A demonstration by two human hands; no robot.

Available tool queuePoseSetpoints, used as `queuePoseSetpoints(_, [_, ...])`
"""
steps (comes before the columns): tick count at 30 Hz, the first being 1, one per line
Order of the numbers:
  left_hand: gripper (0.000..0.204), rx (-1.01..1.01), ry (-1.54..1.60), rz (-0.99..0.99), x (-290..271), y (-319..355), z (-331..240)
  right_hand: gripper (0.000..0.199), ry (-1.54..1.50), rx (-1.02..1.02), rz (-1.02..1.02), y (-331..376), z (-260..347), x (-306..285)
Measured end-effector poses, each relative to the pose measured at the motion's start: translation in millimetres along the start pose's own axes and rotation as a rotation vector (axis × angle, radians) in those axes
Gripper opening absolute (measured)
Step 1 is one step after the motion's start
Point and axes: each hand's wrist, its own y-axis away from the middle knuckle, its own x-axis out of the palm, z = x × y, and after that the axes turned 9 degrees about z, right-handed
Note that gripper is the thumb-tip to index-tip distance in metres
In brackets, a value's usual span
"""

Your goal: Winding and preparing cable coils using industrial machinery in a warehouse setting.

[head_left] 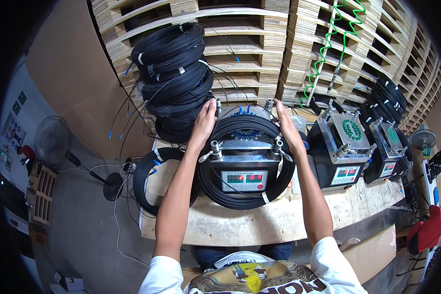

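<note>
In front of me stands a dark box-shaped bench machine (229, 169) with a lit red-and-green digital panel (245, 181). A coil of black cable (230, 200) hangs around it, crossing over its top and dropping below the panel. Blue-tipped connectors (245, 110) show at the far side of its top plate. My left hand (204, 125) lies along the machine's left side, fingers stretched toward the far left metal post (218, 104). On the other side my right hand (288, 126) does likewise, fingertips by the far right post (269, 104). Whether either palm presses the coil is hard to see.
Tall stacked cable coils (174, 83) stand at the back left of the wooden table (220, 225); another coil (141, 181) overhangs its left edge. Two similar machines (345, 147) sit to the right. Green spiral air hoses (323, 54) hang before wooden pallets (245, 36). A fan (111, 185) stands left.
</note>
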Motion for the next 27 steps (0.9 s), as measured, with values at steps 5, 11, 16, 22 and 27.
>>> queuePoseSetpoints(5, [0.079,-0.023,0.015,0.058,-4,-2,1,0.081,0.115,0.013,-0.001,-4,-5,-3])
queuePoseSetpoints(11, [0.080,-0.004,-0.009,0.029,-3,-7,10,0.076,0.105,0.002,0.035,0,5,-1])
queuePoseSetpoints(16, [0.081,0.009,-0.044,-0.052,-2,-6,12,0.074,0.038,-0.015,-0.003,5,12,3])
queuePoseSetpoints(22, [0.081,0.016,-0.051,-0.018,-2,-1,5,0.073,0.025,-0.053,-0.039,6,9,6])
queuePoseSetpoints(27, [0.073,0.056,0.013,-0.022,1,-1,6,0.069,0.074,-0.004,-0.063,5,11,5])
